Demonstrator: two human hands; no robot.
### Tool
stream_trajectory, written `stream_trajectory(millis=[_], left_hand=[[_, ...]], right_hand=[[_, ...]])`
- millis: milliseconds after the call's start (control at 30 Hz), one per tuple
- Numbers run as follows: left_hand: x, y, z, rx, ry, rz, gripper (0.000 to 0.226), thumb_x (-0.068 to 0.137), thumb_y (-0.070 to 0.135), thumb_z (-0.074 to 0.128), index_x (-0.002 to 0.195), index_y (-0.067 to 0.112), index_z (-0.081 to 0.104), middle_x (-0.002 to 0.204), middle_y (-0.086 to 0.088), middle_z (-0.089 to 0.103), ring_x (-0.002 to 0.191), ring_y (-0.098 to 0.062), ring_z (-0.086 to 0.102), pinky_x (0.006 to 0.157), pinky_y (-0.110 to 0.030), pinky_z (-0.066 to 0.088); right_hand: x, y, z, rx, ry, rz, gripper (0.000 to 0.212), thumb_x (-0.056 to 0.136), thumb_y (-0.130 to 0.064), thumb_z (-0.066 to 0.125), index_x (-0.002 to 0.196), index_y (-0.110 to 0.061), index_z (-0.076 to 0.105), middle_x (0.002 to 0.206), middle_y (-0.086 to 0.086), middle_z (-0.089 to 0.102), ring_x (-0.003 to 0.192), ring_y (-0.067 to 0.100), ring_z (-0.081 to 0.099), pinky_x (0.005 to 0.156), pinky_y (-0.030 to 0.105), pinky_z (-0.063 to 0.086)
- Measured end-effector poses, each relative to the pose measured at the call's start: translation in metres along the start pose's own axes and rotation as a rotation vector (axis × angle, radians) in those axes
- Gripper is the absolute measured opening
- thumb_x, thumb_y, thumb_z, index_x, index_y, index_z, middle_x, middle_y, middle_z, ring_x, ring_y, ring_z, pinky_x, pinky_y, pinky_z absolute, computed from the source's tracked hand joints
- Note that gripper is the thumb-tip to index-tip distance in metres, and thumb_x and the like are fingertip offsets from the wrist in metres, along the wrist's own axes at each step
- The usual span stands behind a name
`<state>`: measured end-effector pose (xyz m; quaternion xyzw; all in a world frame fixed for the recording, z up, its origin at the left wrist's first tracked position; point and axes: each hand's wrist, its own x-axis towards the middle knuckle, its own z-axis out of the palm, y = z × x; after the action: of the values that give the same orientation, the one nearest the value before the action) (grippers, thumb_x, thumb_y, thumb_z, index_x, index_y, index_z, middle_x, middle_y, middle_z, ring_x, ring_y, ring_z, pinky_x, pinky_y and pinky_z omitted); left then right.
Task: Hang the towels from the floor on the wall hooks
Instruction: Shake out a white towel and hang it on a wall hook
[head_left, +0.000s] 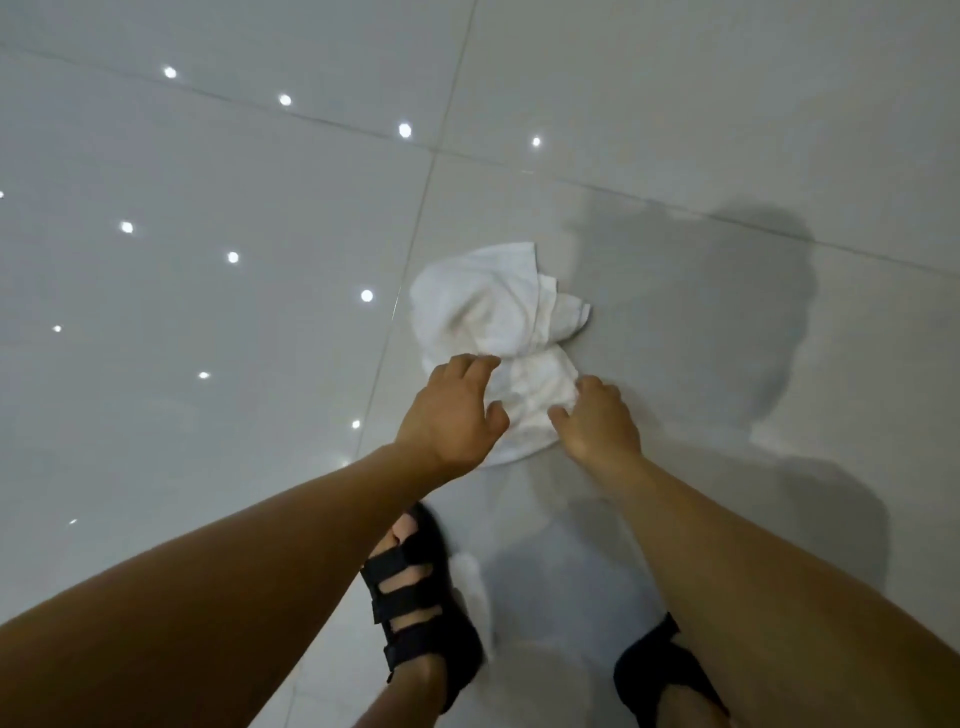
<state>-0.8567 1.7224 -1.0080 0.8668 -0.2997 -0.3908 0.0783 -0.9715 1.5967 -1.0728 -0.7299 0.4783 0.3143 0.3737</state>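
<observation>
Obs: one white towel (493, 332) lies crumpled in a loose heap on the glossy grey tiled floor (208, 182). A grout line (415, 234) runs under the towel's left edge. No wall hooks in view, so hanging not yet begun. Handling (est.): thin soft cloth, light, no stiffness. It will sag and unfold once lifted, and loose corners may trail. Not fragile, and slip on the smooth tile shouldn't matter for a straight lift. Best hold (est.): bunch the near lobe of the towel w/ both hands, or find one hem edge so a corner or fold can go over a hook later. The far flap at the towel's right side looks like a free corner, also usable. Hand pose: both forearms reach down and fwd to the towel's near end, person bent over. Left hand (452, 410) is palm-down at the towel's near-left. Its fingers are spread and lightly bent w/ tips on the cloth and thumb out to the side, not closed on anything. Right hand (597, 421) is at the towel's near-right, knuckles up, fingers curled down into the cloth, thumb against the fold. Its fingertips are hidden, so can't tell if cloth is actually pinched. Black strapped sandals (415, 587) stand just short of the towel. Small light reflections dot the tile well left of the towel.
</observation>
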Motion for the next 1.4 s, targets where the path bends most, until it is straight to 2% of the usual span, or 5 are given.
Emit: stream_trajectory(millis=[300, 667, 867, 1167, 1400], left_hand=[[-0.023, 0.015, -0.036, -0.048, -0.048, -0.028, 0.056, 0.093, 0.033, 0.051, 0.145, 0.020, 0.035, 0.147, -0.002, 0.040, 0.130, -0.020, 0.040, 0.102, -0.029, 0.035], [-0.150, 0.231, -0.269, 0.026, -0.074, 0.281, 0.083, 0.081, 0.032, 0.071, 0.150, 0.027, 0.025, 0.152, -0.001, 0.033, 0.134, -0.023, 0.035, 0.105, -0.036, 0.037], [-0.218, 0.376, -0.364, -0.018, -0.156, 0.423, 0.022, 0.084, 0.035, 0.064, 0.102, 0.023, 0.061, 0.096, 0.004, 0.065, 0.086, -0.018, 0.060, 0.069, -0.027, 0.045], [-0.310, 0.541, -0.455, 0.066, -0.019, 0.718, 0.028, 0.082, 0.020, 0.065, 0.064, 0.025, 0.044, 0.062, 0.010, 0.049, 0.058, -0.006, 0.047, 0.050, -0.011, 0.036], [-0.383, 0.641, -0.513, 0.091, 0.018, 0.946, 0.018, 0.093, 0.033, 0.055, 0.094, 0.015, 0.057, 0.088, 0.001, 0.060, 0.082, -0.019, 0.057, 0.064, -0.027, 0.038]], right_hand=[[-0.040, -0.014, -0.037, -0.084, 0.145, -0.015, 0.030, 0.093, -0.039, 0.055, 0.111, -0.015, 0.053, 0.109, 0.008, 0.064, 0.101, 0.029, 0.062, 0.074, 0.033, 0.043], [-0.289, -0.064, -0.294, 0.325, 0.193, -0.384, 0.019, 0.098, -0.032, 0.047, 0.086, -0.018, 0.053, 0.084, -0.003, 0.057, 0.083, 0.022, 0.054, 0.071, 0.033, 0.040], [-0.426, -0.053, -0.452, 0.444, 0.418, -0.561, 0.009, 0.098, -0.034, 0.051, 0.093, -0.026, 0.054, 0.085, -0.006, 0.063, 0.080, 0.018, 0.059, 0.072, 0.030, 0.045], [-0.578, 0.033, -0.613, -0.279, 0.447, -0.300, 0.031, 0.071, -0.053, 0.072, 0.084, -0.026, 0.060, 0.081, -0.003, 0.062, 0.072, 0.019, 0.058, 0.060, 0.031, 0.043], [-0.679, 0.053, -0.646, 0.542, 0.754, -0.282, 0.014, 0.082, -0.026, 0.064, 0.075, -0.014, 0.063, 0.076, 0.002, 0.063, 0.073, 0.022, 0.059, 0.058, 0.029, 0.042]])
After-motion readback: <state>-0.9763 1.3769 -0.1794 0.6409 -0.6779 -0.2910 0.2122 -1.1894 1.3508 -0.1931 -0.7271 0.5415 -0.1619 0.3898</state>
